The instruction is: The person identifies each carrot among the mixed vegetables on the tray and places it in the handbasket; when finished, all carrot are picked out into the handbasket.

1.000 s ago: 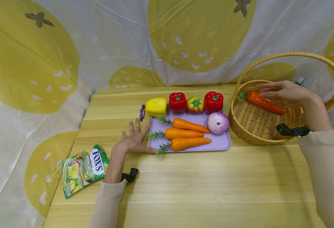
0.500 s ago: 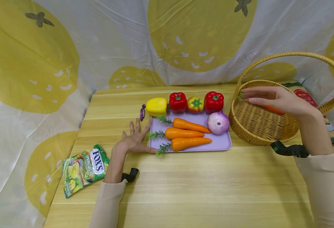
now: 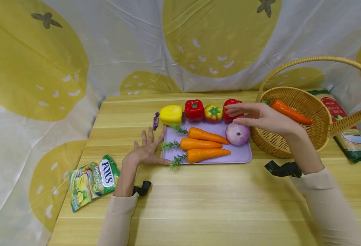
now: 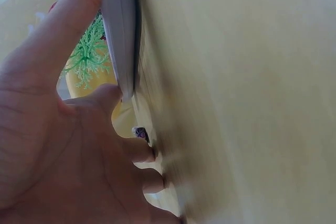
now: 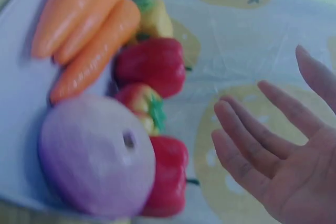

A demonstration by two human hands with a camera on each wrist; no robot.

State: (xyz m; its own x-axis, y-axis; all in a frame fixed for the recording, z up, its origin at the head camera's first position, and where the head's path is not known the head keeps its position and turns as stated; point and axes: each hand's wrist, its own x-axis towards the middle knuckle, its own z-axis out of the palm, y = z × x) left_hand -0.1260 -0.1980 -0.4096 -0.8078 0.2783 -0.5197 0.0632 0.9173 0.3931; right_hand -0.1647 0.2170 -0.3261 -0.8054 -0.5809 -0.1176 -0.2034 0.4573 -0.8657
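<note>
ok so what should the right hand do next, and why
Probably lower the open right hand and close it around the round purple-and-white onion: the hand holds nothing and hangs near the onion, which sits at the end of the rectangular lavender tray nearest the tan wicker basket, where one long orange carrot lies.

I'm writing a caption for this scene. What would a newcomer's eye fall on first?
Probably the three orange carrots on the lilac tray, with the left hand at its left edge. Next, perhaps, the tall-handled wicker basket at the right, with another carrot inside.
</note>
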